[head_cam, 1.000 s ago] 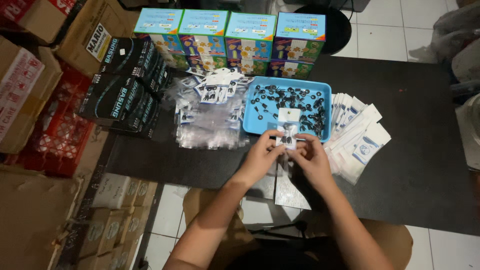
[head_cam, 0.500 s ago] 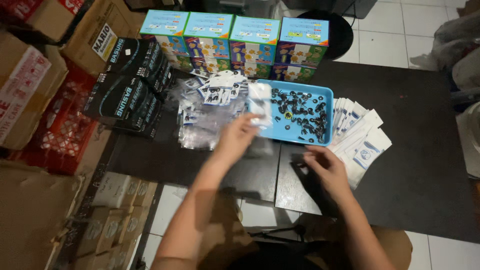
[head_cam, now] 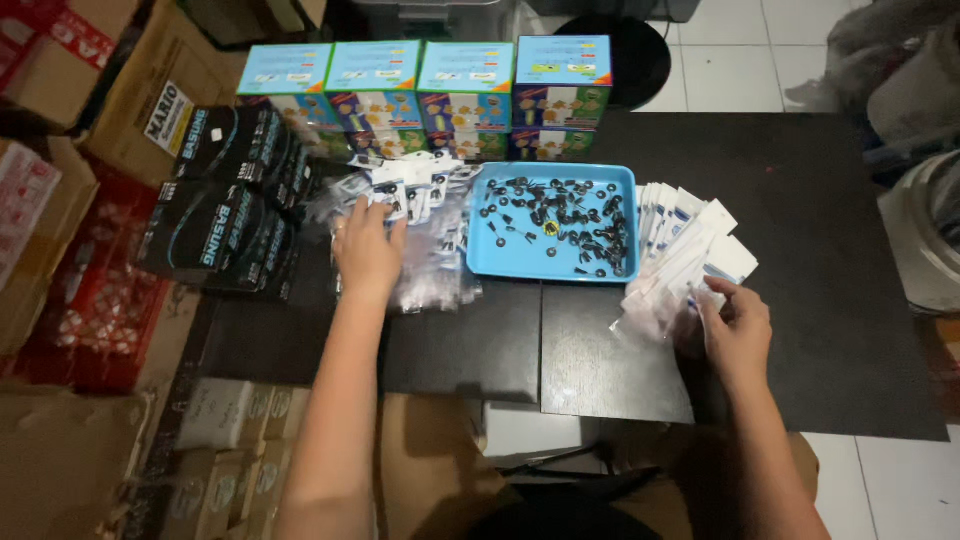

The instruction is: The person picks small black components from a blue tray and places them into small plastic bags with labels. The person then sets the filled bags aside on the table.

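Reaching: my left hand [head_cam: 368, 252] lies palm down on the heap of clear bagged pieces [head_cam: 425, 240], left of the blue tray [head_cam: 556, 262].
Left fingers: spread and flat on the bags; whether they have hold of one I cannot tell.
Right hand: my right hand [head_cam: 738, 330] sits at the near end of the fan of white flat packets [head_cam: 690, 245], right of the blue tray.
Right fingers: curled, thumb and fingertips pinching the edge of one packet at the near end of the fan.
Key relation: the packets lie directly ahead of my right fingers, away from me; their long axes run slantwise from my hand toward the tray's far right corner. My right hand is the nearer one; my left is on the tray's other side.
Tray contents: many small black parts [head_cam: 560, 215], too many and too small to count.
Counts: one tray; four bright upright boxes [head_cam: 470, 95] in a row behind the tray; several black cartons [head_cam: 225, 195] stacked far left of the tray, number unclear.
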